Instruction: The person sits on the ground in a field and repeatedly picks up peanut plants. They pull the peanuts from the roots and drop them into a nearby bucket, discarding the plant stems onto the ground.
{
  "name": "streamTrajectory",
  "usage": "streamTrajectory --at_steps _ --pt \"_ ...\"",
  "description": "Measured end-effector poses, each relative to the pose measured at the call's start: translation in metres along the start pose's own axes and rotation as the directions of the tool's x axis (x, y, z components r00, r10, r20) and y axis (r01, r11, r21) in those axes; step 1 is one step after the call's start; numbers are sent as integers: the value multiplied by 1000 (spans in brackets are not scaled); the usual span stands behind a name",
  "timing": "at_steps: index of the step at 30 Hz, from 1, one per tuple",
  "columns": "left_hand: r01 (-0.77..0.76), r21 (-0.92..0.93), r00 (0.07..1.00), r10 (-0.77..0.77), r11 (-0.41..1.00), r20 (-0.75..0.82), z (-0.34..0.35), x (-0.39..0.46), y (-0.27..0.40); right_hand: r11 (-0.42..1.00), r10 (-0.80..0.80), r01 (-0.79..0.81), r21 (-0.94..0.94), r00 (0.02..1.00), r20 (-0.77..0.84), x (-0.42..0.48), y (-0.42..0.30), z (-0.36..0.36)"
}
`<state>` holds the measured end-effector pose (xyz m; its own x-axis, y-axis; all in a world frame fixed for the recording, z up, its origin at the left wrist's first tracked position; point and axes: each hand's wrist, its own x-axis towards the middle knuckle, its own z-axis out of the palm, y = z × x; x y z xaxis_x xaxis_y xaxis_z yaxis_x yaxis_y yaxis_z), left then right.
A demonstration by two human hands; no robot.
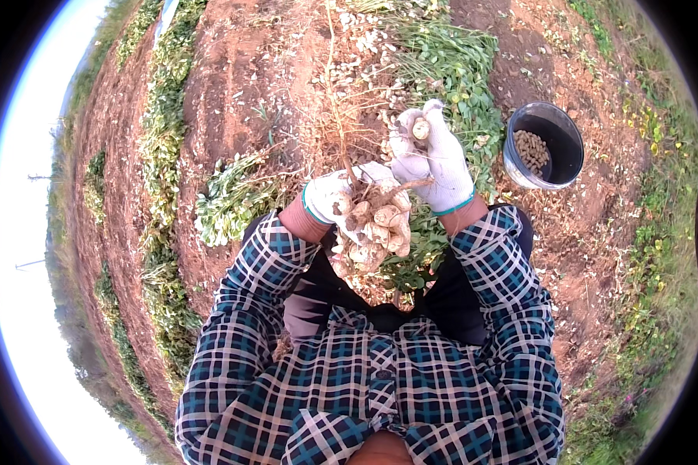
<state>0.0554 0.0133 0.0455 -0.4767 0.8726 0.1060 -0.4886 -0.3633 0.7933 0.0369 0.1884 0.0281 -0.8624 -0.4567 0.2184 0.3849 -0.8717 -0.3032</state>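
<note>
My left hand [329, 197], in a white knit glove with a green cuff edge, grips a pulled peanut plant at its root. A thick cluster of pale peanut pods [378, 226] hangs below the fingers, over the gap between my knees. The plant's bare brown stem [335, 99] points up and away from me. My right hand [442, 160], gloved the same way, is just right of the cluster. Between its thumb and fingers sits a single peanut pod [420, 128]. Part of the left fingers is hidden behind the pods.
A dark bucket [571, 145] with peanuts [531, 152] in its bottom stands on the soil to my right. Pulled green plants [459, 70] lie ahead, beside scattered pods [372, 40]. Another leafy bunch [224, 203] lies left. A long row of plants [168, 133] runs farther left.
</note>
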Motion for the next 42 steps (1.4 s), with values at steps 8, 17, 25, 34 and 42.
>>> streamTrajectory --at_steps 8,17,25,34,42 --pt "13 -400 998 -37 917 -54 -9 -11 8 850 114 -66 -522 992 59 -14 -22 10" --pt "-29 -449 980 114 893 165 -48 -19 -52 330 122 44 -943 989 88 -19 -28 41" --pt "156 -347 981 -102 925 167 -30 -14 -18 464 3 34 -885 999 40 -15 -17 32" --pt "24 154 987 2 988 -164 -24 6 3 993 -97 120 16 869 -486 1 -33 -23" --pt "115 341 736 151 933 -659 -14 37 24 820 -455 500 -278 276 -847 -50 -239 -131"
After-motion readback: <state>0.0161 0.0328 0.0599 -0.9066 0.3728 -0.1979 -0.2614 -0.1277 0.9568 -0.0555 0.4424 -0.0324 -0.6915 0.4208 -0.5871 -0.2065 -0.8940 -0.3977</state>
